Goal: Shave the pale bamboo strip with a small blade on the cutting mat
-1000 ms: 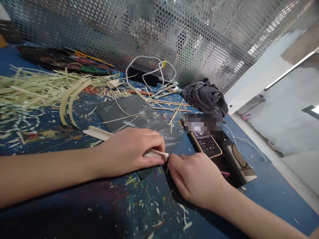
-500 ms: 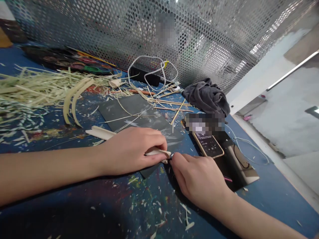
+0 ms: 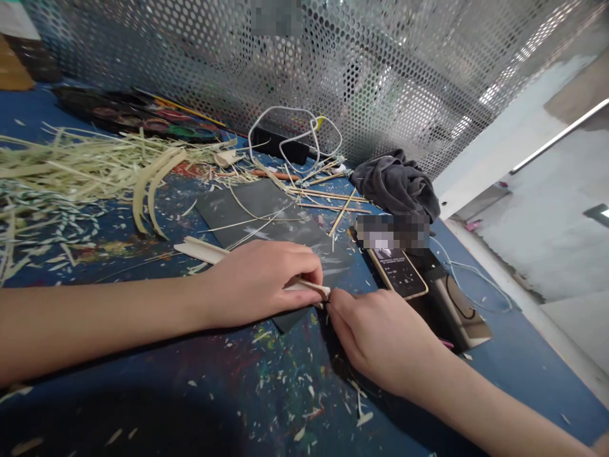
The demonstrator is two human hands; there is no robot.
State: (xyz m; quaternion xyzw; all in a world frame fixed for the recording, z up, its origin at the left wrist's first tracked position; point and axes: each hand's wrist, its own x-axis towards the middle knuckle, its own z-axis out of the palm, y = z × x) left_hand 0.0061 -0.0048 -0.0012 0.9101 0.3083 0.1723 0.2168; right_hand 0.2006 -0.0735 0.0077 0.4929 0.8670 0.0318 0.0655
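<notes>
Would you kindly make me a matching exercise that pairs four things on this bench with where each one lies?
1 phone
2 cloth
3 cable
4 strip

A pinned under the left hand
B looped by the mesh wall
C face up just beyond the right hand
D crumpled behind the phone

Pairs: 1-C, 2-D, 3-B, 4-A

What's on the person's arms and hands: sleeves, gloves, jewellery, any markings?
Nothing is worn. The left hand and right hand have no gloves, and no rings show on the fingers. The left forearm and right forearm are uncovered to the frame edge, with no sleeves, watch, bands or markings in view.
</notes>
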